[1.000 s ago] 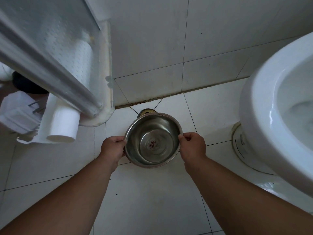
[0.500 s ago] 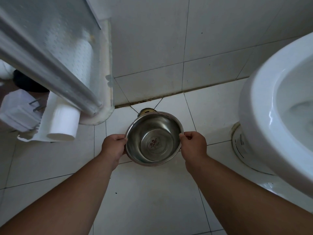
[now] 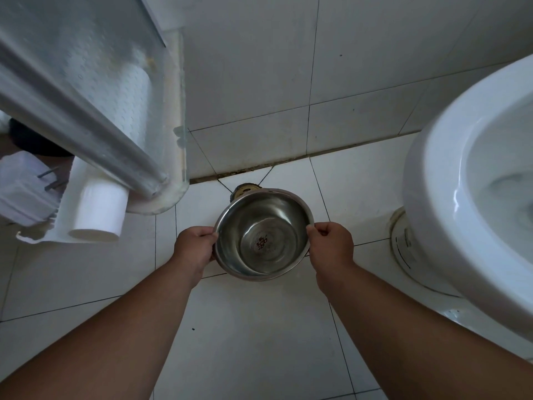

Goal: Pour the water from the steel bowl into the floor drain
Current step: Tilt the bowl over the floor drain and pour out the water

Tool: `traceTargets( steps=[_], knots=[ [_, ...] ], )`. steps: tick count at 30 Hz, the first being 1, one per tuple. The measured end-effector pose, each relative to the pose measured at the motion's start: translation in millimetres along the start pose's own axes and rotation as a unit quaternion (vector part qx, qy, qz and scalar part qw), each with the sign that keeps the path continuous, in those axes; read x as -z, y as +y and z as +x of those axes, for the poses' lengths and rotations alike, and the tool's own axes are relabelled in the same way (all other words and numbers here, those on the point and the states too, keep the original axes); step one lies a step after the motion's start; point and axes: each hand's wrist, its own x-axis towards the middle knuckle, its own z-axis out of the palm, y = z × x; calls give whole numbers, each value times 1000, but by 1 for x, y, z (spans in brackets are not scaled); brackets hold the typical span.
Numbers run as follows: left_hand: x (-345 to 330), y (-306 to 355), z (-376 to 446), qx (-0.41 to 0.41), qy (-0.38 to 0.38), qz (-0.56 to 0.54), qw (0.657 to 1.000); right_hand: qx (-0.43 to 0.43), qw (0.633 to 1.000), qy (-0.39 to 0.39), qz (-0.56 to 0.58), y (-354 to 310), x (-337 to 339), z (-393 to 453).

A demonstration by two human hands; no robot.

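A round steel bowl (image 3: 264,235) with a reddish mark on its bottom hangs above the white tiled floor, close to level. Clear water lies in its lower part. My left hand (image 3: 196,245) grips the bowl's left rim and my right hand (image 3: 330,245) grips the right rim. Just beyond the bowl's far edge lies the floor drain (image 3: 245,188), a round brassy ring near the wall; the bowl hides most of it.
A white toilet (image 3: 450,203) fills the right side. At upper left a frosted shelf with a metal bar (image 3: 86,116) juts out, with toilet paper rolls (image 3: 98,215) beneath it. A tiled wall (image 3: 259,82) rises behind the drain.
The bowl and both hands have lifted slightly and shifted a little toward the drain; the grip is unchanged.
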Motion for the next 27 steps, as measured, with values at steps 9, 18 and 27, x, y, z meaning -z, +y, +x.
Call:
traceTargets(
  steps=[9,18,27],
  knots=[
    [-1,0,2,7,12,-11,1000,-2,1000,-4,8,0,-1,0],
    [0,4,-2,4,12,-14,1000,3,1000,3,10,0,-1,0],
    [-1,9,-5,-2,13,7,1000,8,1000,3,16,1,1,0]
  ],
)
